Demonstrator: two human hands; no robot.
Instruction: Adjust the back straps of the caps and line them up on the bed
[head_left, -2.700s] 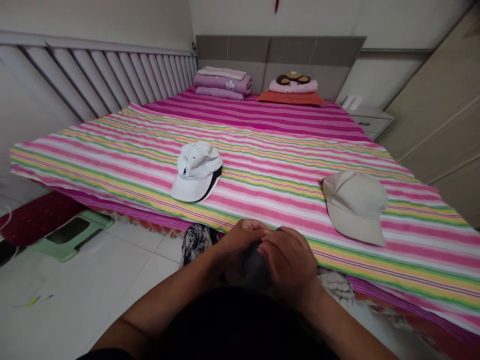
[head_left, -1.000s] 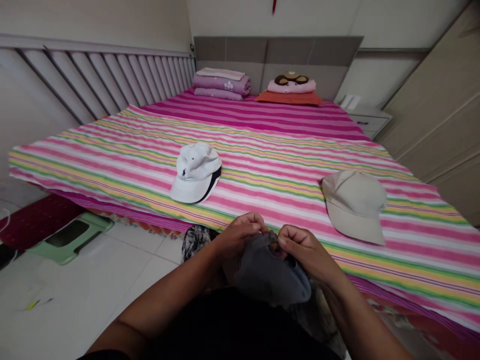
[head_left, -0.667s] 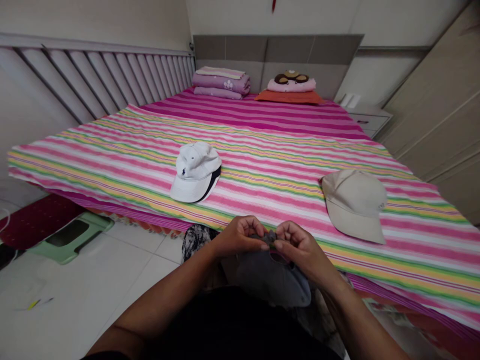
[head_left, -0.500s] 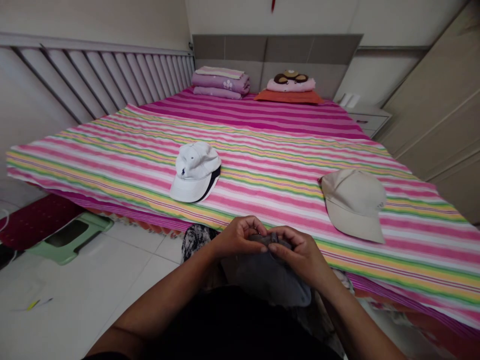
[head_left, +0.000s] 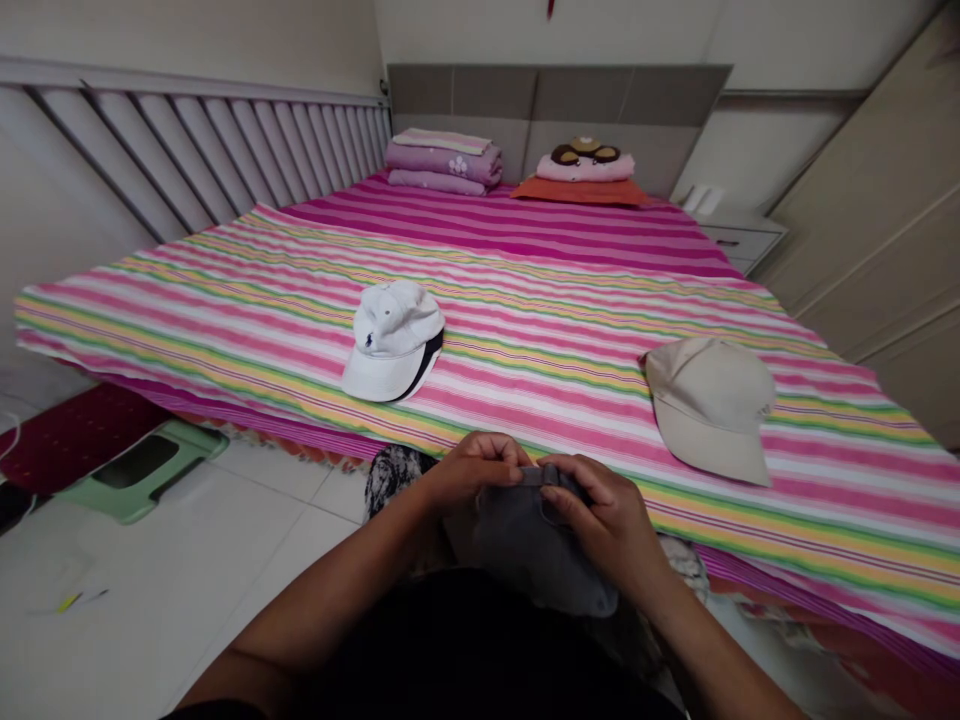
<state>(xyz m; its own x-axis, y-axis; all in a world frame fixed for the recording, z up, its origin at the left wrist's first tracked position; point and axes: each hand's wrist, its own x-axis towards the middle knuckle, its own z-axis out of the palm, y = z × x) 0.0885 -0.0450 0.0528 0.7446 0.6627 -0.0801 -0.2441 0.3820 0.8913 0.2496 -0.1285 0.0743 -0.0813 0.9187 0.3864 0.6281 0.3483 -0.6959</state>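
Both my hands grip a dark grey cap (head_left: 534,545) close to my body, just in front of the bed's near edge. My left hand (head_left: 472,472) pinches its back strap from the left. My right hand (head_left: 607,520) holds the same strap from the right, fingers curled over the cloth. A white cap (head_left: 394,340) with a dark brim edge lies on the striped bed sheet (head_left: 525,290) to the left. A beige cap (head_left: 709,405) rests on the sheet to the right.
Folded purple bedding (head_left: 444,160) and an orange pillow (head_left: 581,190) with a plush toy sit at the headboard. A green stool (head_left: 142,468) stands on the white tiled floor at left. A nightstand (head_left: 739,240) and a wardrobe (head_left: 877,230) are on the right.
My hands rose from my lap with the grey cap and worked at its back strap. My fingers have drawn together on it and the cap now hangs brim-down.
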